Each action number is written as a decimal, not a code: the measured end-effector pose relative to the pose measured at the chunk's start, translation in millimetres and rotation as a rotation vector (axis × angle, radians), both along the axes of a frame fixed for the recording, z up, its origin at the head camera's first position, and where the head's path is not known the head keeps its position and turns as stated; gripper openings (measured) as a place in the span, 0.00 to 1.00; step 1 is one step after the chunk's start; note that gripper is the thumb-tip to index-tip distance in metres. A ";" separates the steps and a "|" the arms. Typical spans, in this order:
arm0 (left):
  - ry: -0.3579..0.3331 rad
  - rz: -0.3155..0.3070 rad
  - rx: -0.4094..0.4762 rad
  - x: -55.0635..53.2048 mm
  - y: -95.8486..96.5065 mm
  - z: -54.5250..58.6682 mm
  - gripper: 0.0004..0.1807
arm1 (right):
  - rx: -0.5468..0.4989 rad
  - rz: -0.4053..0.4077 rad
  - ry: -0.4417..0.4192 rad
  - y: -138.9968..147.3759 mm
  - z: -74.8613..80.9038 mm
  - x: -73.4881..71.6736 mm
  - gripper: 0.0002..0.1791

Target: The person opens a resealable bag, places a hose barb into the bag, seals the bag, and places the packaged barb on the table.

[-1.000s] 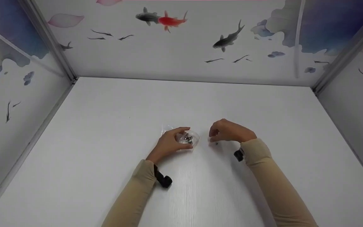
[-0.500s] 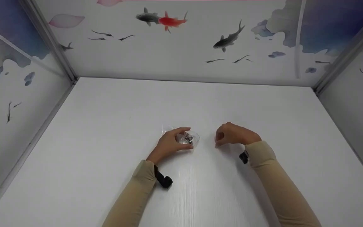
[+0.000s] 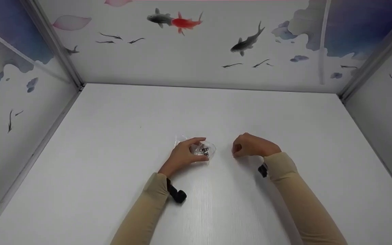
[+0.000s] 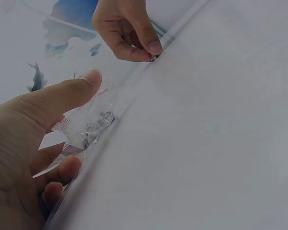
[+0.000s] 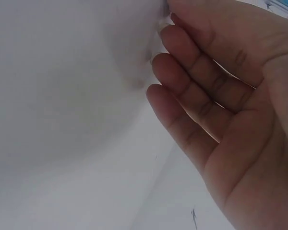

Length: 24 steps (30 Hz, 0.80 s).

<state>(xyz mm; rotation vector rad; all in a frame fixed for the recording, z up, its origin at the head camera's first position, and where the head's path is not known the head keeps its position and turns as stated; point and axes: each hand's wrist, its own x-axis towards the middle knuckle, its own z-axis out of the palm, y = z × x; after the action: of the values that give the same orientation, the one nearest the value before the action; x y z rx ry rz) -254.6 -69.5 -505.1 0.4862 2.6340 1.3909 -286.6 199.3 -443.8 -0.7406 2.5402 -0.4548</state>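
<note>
A clear plastic bag (image 3: pixel 212 148) with several small shiny metal pieces (image 3: pixel 203 150) in it lies on the white table. My left hand (image 3: pixel 182 153) holds the bag, thumb along one side and fingers curled at the other, as the left wrist view (image 4: pixel 89 127) also shows. To the right of the bag, my right hand (image 3: pixel 252 145) pinches a small metal piece (image 4: pixel 154 57) between thumb and index finger, low over the table. The piece is too small to name by kind. In the right wrist view, the other fingers (image 5: pixel 182 115) are loosely bent and the pinch is mostly out of frame.
The white tabletop (image 3: pixel 196 211) spreads around both hands. Printed panels with fish (image 3: pixel 247 42) stand at the back and both sides, framed by grey metal posts (image 3: pixel 376 54). A small black camera (image 3: pixel 179 196) sits on the left wrist, another (image 3: pixel 262 170) on the right.
My right hand has moved slightly right and toward me. A small dark piece seen on the table beside it a second ago is now at its fingertips. The left hand and bag have stayed put.
</note>
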 end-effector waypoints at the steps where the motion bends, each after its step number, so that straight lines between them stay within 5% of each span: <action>1: 0.000 0.000 0.002 -0.1 0.0 0.0 0.39 | 0.003 -0.003 -0.001 -0.2 0.1 0.0 0.03; 24: -0.012 -0.004 0.022 -0.4 -0.4 -1.7 0.39 | -0.012 0.049 0.078 -10.0 6.7 -2.9 0.06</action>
<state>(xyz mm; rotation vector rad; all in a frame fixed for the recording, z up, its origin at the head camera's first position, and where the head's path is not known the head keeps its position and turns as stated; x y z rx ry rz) -255.0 -69.8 -506.8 0.4836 2.6097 1.4190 -289.5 189.4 -437.0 -0.8387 2.5868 -0.4326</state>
